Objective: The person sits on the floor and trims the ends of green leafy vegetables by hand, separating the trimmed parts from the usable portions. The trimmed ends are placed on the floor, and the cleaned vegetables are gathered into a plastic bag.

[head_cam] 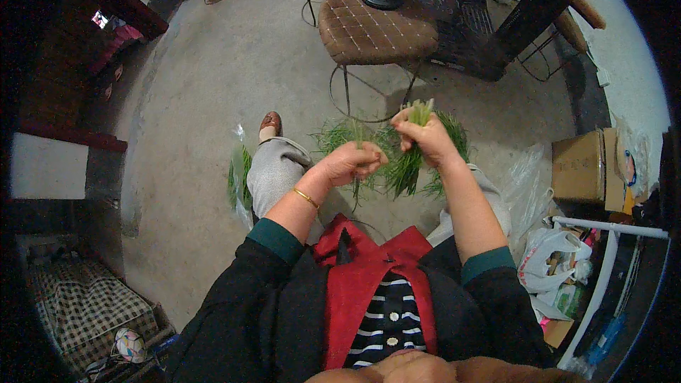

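My right hand is closed around a bunch of thin green leafy stems. The pale cut ends rise above the fist and the leaves hang below it. A few slender stems pass through my left hand, whose fingers are curled around them. Beneath both hands, more loose greens lie spread on the concrete floor. Another heap of greens is partly hidden behind my right wrist. Beside my left leg, a clear plastic bag has long greens in or under it; which one I cannot tell.
Straight ahead is a brown cushioned stool on thin metal legs. A dark-framed table stands behind it to the right. Cardboard boxes, a white plastic bag and a metal rail line the right side.
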{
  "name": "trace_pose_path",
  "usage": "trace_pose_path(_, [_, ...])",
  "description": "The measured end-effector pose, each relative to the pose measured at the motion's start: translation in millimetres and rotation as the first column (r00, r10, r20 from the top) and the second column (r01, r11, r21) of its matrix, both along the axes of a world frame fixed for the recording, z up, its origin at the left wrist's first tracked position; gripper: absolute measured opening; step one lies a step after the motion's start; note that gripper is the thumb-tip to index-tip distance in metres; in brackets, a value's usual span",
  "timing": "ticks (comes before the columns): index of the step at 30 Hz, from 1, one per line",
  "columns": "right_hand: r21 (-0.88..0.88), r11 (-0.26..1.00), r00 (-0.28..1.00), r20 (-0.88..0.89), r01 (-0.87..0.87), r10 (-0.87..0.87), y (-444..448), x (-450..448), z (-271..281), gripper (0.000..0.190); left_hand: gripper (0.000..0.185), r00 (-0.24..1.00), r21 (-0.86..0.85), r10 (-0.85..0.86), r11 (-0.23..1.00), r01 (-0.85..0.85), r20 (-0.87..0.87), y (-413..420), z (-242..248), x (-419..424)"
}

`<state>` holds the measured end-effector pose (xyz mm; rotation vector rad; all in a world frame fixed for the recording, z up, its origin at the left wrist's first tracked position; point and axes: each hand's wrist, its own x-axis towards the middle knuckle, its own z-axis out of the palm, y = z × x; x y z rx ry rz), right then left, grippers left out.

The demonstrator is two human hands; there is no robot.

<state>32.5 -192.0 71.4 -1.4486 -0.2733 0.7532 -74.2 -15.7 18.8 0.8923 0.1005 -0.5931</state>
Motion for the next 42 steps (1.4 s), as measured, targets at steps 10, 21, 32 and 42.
trace_pose_path(10, [-0.094, 0.981, 0.984, -0.074, -0.170, 0.164, 18.5, -22.9, -11.7, 0.015, 0.024, 0.970, -0.037, -0.239, 0.971, 0.238, -0.033, -9.4, -0.2, -5.2])
trace_pose_path(21, [-0.033, 0.999, 0.994, -0.112, -0.018, 0.015, 15.7, -15.2, -21.8, 0.013, 0.025, 0.998, -0.127, 0.035, 0.992, -0.028, 0.053, -9.4, 1.5, -1.4])
trace_pose_path(32, [-0.004, 0.999, 0.997, -0.065, -0.033, 0.033, 20.9, -21.6, -26.6, 0.011, 0.024, 0.990, -0.070, 0.140, 0.988, -0.140, 0.004, -9.0, -2.7, 1.5])
trace_pose_path(42, [0.244, 0.922, 0.873, -0.460, 0.299, -0.162, -3.6, 14.2, -14.8, 0.019, 0.027, 0.990, -0.081, 0.125, 0.989, -0.120, 0.064, -4.6, -2.6, 1.6])
